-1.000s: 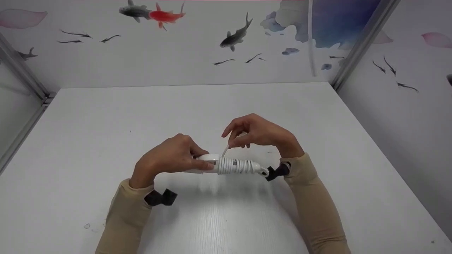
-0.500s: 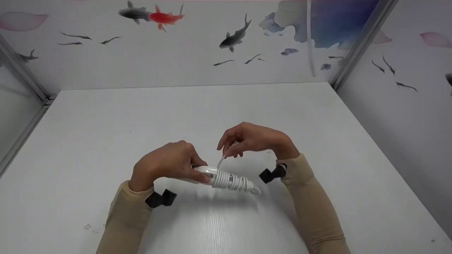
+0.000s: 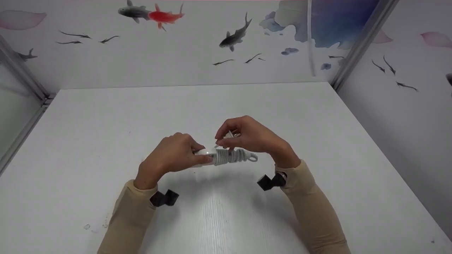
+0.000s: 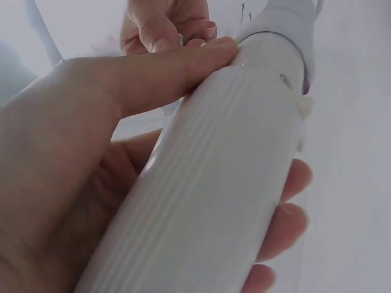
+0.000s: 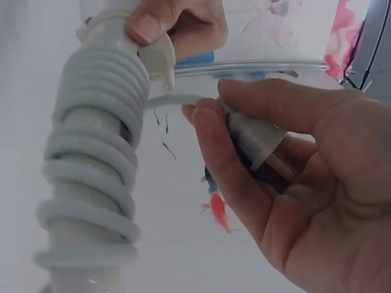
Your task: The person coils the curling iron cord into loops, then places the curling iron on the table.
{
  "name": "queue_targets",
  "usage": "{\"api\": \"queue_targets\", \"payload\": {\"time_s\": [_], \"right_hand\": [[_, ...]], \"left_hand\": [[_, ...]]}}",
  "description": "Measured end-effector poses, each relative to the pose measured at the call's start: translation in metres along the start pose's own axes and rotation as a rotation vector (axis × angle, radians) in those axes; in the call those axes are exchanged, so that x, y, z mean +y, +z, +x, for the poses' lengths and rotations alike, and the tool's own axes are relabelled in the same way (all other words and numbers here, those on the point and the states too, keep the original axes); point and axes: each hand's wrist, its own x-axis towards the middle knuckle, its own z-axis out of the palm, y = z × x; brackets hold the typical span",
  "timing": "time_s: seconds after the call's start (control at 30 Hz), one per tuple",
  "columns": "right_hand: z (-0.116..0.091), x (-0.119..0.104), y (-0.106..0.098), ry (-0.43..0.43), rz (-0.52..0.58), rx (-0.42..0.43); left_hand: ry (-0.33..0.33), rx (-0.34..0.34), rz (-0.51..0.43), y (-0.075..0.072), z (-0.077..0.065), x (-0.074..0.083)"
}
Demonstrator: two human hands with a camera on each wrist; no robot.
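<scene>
My left hand [image 3: 178,153] grips a white hair styling iron [image 4: 195,183] round its ribbed body, thumb along the top and fingertips showing past the far side. A white cord [image 5: 91,149] is wound round the iron's other part, tight near the left hand and looser toward the end. There it forms a small loop [image 3: 253,157]. Close above the coils, my right hand [image 3: 247,135] holds the cord's plug [image 5: 253,137], thumb and fingers round its body and prongs toward the palm. A short stretch of cord runs from the plug to the coils.
Beneath the hands lies a white table [image 3: 141,113] with a few faint marks. White panels printed with fish [image 3: 236,33] rise at the back and right, joined by metal frame posts. Each wrist wears a small black camera [image 3: 164,198].
The iron dipped at its coiled end, then came back up to near level. My right hand went down, then slightly up, and is now closer to the coils with less cord between.
</scene>
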Motion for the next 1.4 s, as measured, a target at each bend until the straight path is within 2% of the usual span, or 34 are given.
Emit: {"api": "queue_targets", "payload": {"time_s": [0.1,0.27,0.43,0.57,0.83,1.03,1.23,1.4], "right_hand": [[-0.002,-0.007,0.004,0.077,0.039,0.087],[-0.001,-0.012,0.010,0.142,0.155,0.164],[0.000,-0.014,0.014,0.183,0.212,0.204],[0.003,-0.013,0.017,0.186,0.243,0.186],[0.008,-0.005,0.021,0.150,0.216,0.147],[0.012,-0.001,0.024,0.137,0.258,0.138],[0.015,0.000,0.033,0.146,0.246,0.212],[0.020,0.000,0.042,0.128,0.260,0.317]], "left_hand": [[-0.046,0.064,-0.036,-0.001,0.001,-0.002],[-0.065,0.170,-0.087,-0.001,0.003,-0.004],[-0.098,0.257,-0.131,-0.002,0.004,-0.005],[-0.132,0.307,-0.149,-0.002,0.005,-0.005],[-0.180,0.311,-0.186,-0.004,0.008,-0.008],[-0.158,0.302,-0.209,-0.007,0.007,-0.012],[-0.176,0.301,-0.223,-0.007,0.007,-0.011],[-0.147,0.320,-0.208,-0.005,0.008,-0.012]]}}
